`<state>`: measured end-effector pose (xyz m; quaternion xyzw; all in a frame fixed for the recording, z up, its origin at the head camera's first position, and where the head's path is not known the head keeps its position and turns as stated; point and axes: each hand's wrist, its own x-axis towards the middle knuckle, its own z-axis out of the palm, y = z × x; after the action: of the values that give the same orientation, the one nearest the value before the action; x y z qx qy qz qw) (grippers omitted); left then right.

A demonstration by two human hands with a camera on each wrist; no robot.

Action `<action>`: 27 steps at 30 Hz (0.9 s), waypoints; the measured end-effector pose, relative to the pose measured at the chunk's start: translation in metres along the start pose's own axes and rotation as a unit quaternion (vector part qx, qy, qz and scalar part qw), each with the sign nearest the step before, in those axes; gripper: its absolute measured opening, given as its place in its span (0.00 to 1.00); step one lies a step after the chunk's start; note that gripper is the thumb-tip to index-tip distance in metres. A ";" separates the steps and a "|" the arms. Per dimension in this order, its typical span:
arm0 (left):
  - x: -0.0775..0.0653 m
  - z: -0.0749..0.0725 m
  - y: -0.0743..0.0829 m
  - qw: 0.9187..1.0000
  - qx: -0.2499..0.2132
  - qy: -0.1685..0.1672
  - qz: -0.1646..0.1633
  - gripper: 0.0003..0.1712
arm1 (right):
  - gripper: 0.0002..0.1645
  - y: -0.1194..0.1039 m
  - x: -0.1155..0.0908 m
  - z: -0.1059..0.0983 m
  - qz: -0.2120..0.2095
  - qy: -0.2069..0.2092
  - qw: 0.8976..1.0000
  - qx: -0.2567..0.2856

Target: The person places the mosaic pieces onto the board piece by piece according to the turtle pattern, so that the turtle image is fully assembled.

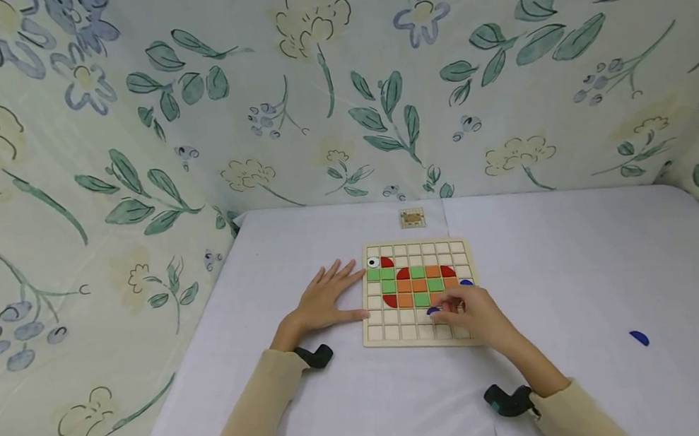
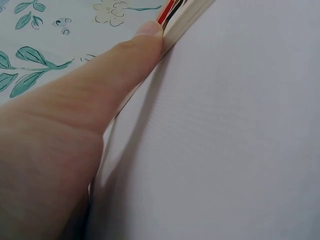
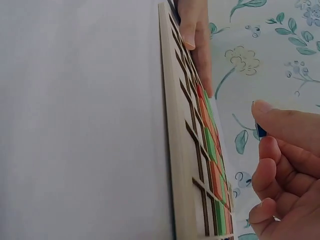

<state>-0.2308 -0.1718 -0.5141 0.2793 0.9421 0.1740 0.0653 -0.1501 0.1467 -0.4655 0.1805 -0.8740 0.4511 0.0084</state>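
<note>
A wooden grid board [image 1: 400, 333] lies on the white cloth, with red, green and orange pieces set in its cells. An eye piece [image 1: 373, 262] sits at its upper left, and a blue piece [image 1: 466, 282] near its right edge. My left hand [image 1: 322, 299] has its fingers spread, fingertips and thumb at the board's left edge. Between thumb and fingertips, my right hand [image 1: 471, 310] pinches a small blue half-round piece [image 3: 261, 131] over the lower part of the board. That hand covers the board's lower right cells.
Another blue half-round piece [image 1: 639, 338] lies on the cloth far to the right. Behind the board is a small patterned card [image 1: 412, 218]. A floral curtain [image 1: 321, 72] hangs along the back and left.
</note>
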 end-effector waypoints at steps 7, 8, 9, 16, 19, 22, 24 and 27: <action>0.000 0.000 0.001 1.000 0.007 -0.003 -0.007 0.55 | 0.06 -0.004 0.015 0.023 0.005 -0.021 1.000 0.014; 0.000 0.000 0.001 1.000 0.007 -0.002 -0.007 0.55 | 0.06 -0.004 0.016 0.025 0.008 -0.024 1.000 0.015; 0.000 0.001 0.001 1.000 0.008 -0.001 -0.007 0.55 | 0.06 -0.004 0.018 0.028 0.010 -0.028 0.999 0.014; 0.000 0.001 0.003 1.000 0.005 -0.004 -0.007 0.55 | 0.06 -0.002 0.021 0.041 0.028 -0.039 0.999 0.017; 0.000 0.001 0.003 1.000 0.005 -0.005 -0.007 0.55 | 0.05 -0.001 0.021 0.043 0.030 -0.041 0.998 0.022; 0.000 0.000 0.004 1.000 0.006 -0.004 -0.006 0.55 | 0.05 -0.001 0.022 0.044 0.032 -0.044 0.998 0.021; 0.000 0.000 0.004 1.000 0.005 -0.003 -0.005 0.55 | 0.05 0.000 0.023 0.045 0.035 -0.045 0.998 0.020; 0.000 -0.001 0.003 1.000 0.004 -0.004 -0.007 0.55 | 0.05 0.001 0.023 0.046 0.040 -0.047 0.998 0.017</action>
<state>-0.2290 -0.1697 -0.5121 0.2740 0.9443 0.1690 0.0687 -0.1655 0.1038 -0.4890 0.1669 -0.8721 0.4569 -0.0538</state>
